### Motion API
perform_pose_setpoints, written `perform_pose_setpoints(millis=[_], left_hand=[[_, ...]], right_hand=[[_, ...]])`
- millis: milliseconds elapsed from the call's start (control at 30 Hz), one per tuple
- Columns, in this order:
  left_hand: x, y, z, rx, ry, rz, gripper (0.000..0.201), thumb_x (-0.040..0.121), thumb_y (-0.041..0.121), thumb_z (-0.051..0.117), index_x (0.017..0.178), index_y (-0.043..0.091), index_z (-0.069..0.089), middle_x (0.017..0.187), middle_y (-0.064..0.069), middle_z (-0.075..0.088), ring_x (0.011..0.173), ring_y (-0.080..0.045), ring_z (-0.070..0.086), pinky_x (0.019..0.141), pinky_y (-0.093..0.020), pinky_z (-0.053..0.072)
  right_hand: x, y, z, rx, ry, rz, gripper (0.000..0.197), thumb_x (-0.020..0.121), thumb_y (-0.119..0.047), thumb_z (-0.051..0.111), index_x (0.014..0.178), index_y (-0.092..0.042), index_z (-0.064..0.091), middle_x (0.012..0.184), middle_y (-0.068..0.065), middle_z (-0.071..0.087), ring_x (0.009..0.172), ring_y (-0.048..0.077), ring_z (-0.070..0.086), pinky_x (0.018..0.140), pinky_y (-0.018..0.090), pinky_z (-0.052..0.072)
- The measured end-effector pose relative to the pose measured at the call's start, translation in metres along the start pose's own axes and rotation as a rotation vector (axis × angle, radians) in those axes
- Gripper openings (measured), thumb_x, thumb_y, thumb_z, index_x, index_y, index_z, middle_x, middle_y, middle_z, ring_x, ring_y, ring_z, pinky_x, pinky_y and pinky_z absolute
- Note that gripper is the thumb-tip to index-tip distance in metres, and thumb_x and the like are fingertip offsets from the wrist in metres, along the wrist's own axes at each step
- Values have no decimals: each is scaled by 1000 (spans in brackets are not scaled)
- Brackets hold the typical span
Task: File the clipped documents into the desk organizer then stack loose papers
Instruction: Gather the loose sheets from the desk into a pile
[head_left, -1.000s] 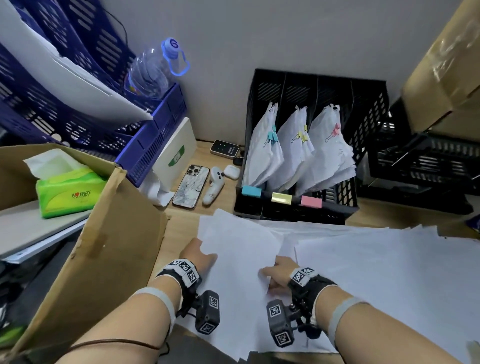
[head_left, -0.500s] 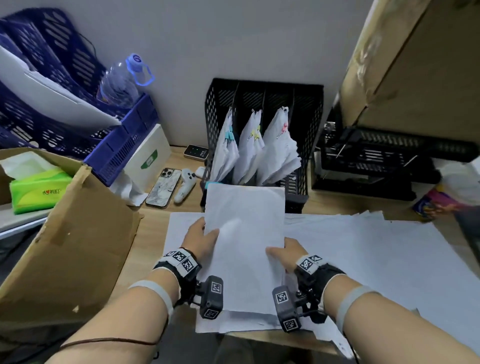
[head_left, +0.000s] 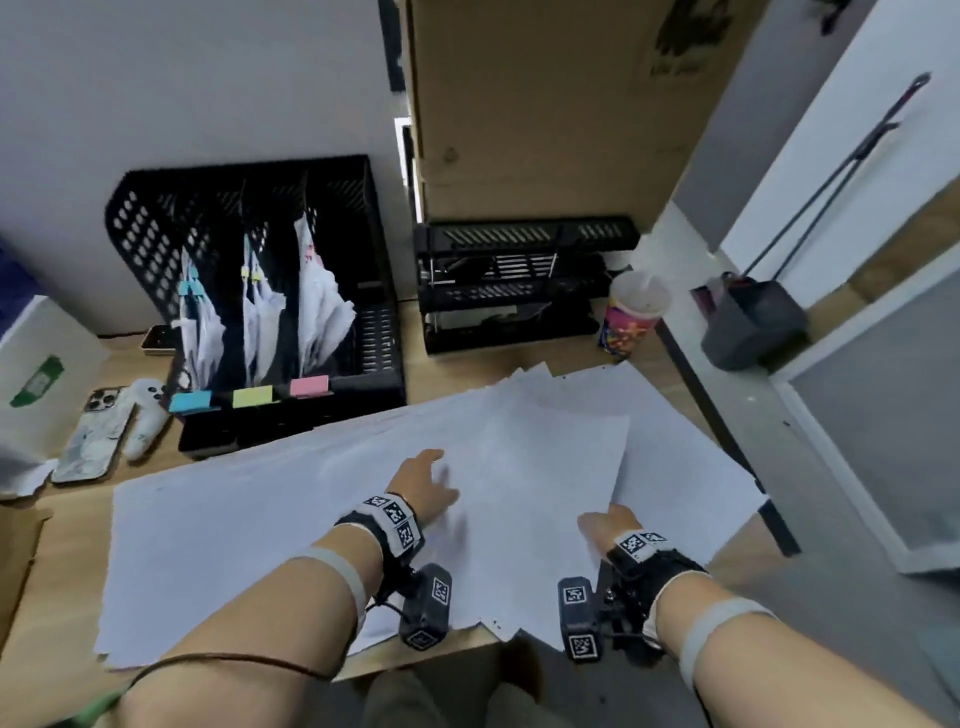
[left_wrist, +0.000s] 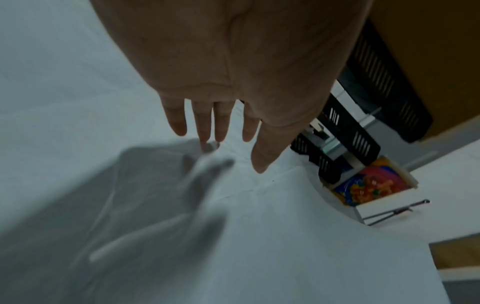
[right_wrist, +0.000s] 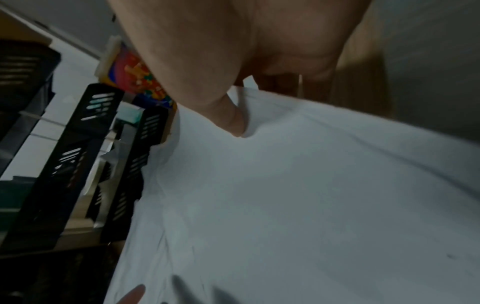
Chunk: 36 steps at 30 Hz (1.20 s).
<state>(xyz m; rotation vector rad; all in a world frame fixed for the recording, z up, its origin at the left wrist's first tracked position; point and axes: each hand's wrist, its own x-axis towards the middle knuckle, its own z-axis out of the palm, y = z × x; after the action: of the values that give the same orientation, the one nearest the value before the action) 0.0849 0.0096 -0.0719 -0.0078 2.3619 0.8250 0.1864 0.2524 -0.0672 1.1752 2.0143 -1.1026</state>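
Observation:
The black desk organizer (head_left: 363, 332) stands at the back left and holds three clipped documents (head_left: 322, 306) behind blue, yellow and pink labels. Loose papers (head_left: 234, 519) cover the desk in front of it. My right hand (head_left: 605, 525) pinches the near right edge of one white sheet (head_left: 550, 467), which lies over the spread. In the right wrist view the thumb (right_wrist: 228, 117) presses on top of the sheet (right_wrist: 285, 185) with the fingers curled beneath. My left hand (head_left: 423, 480) lies at the sheet's left side, its fingers (left_wrist: 221, 133) straight and touching paper.
Stacked black letter trays (head_left: 514, 291) and a colourful cup (head_left: 631, 317) stand behind the papers at the right, under a large cardboard box (head_left: 545, 93). A phone (head_left: 93, 436) and a white controller (head_left: 145, 415) lie left of the organizer. The desk's right edge (head_left: 727, 447) drops off to the floor.
Both hands moved the sheet from in front of the organizer to the right over the spread papers. My left hand went from holding its edge to lying flat. The view swung right.

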Motion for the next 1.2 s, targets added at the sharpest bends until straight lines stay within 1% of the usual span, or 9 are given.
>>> perform_pose_setpoints(millis=[167, 267, 467, 667, 767, 933, 1067, 1133, 1200], left_hand=[[9, 22, 20, 185, -7, -56, 80, 86, 30, 71, 152, 14, 28, 147, -15, 47, 134, -32, 47, 109, -38, 41], [11, 29, 26, 282, 16, -57, 78, 85, 35, 72, 148, 11, 34, 143, -15, 50, 130, -32, 51, 107, -38, 43], [12, 34, 26, 490, 88, 35, 73, 85, 41, 71, 142, 8, 39, 150, -13, 40, 142, -30, 35, 115, -36, 29], [27, 27, 11, 553, 0, 30, 83, 75, 53, 75, 142, 25, 35, 145, -3, 42, 135, -29, 40, 106, -51, 40], [35, 26, 0, 588, 16, 106, 80, 67, 61, 77, 132, 28, 44, 141, -3, 41, 132, -28, 39, 105, -47, 40], [51, 27, -12, 353, -23, 220, 112, 53, 74, 79, 145, 29, 34, 146, -1, 45, 138, -28, 42, 111, -49, 40], [62, 43, -24, 45, -95, 289, 73, 61, 56, 87, 110, 11, 56, 103, 3, 66, 95, -17, 63, 90, -34, 52], [64, 54, -34, -39, -100, 315, 46, 72, 44, 84, 71, 10, 53, 68, -1, 56, 62, -19, 53, 60, -32, 47], [61, 67, -44, -167, -107, 354, 34, 82, 30, 79, 65, 13, 56, 61, 1, 55, 55, -15, 52, 55, -29, 47]], right_hand=[[-2, 18, -9, 73, -43, 87, 65, 84, -24, 56, 140, 0, 34, 103, 12, 54, 88, 28, 55, 73, 31, 47], [22, 31, 0, 57, -47, 66, 67, 59, -41, 58, 116, -5, 57, 85, 4, 54, 77, 26, 63, 76, 37, 56], [3, 16, 21, 277, -112, 13, 14, 76, -33, 58, 78, -19, 57, 66, 1, 59, 57, 21, 56, 62, 29, 46], [-1, 14, 37, 251, -25, -124, 24, 90, -25, 55, 88, -4, 68, 82, 14, 69, 73, 22, 59, 67, 29, 46], [-1, 11, 41, 257, 58, -158, 19, 89, -17, 53, 72, -19, 61, 71, -2, 63, 71, 20, 59, 60, 25, 43], [-17, -5, 20, 320, 195, -213, 20, 90, -11, 55, 76, -1, 64, 66, 6, 57, 61, 19, 51, 52, 22, 37], [-35, -26, -10, 454, 301, -323, 23, 86, -7, 62, 65, -11, 54, 63, 6, 52, 61, 18, 49, 55, 24, 39], [-42, -35, -24, 554, 359, -410, 9, 84, -5, 67, 84, -14, 66, 79, -1, 68, 72, 14, 61, 66, 18, 49], [-45, -39, -32, 748, 411, -416, 32, 80, -13, 75, 110, -19, 64, 100, 2, 73, 90, 16, 70, 82, 30, 56]])
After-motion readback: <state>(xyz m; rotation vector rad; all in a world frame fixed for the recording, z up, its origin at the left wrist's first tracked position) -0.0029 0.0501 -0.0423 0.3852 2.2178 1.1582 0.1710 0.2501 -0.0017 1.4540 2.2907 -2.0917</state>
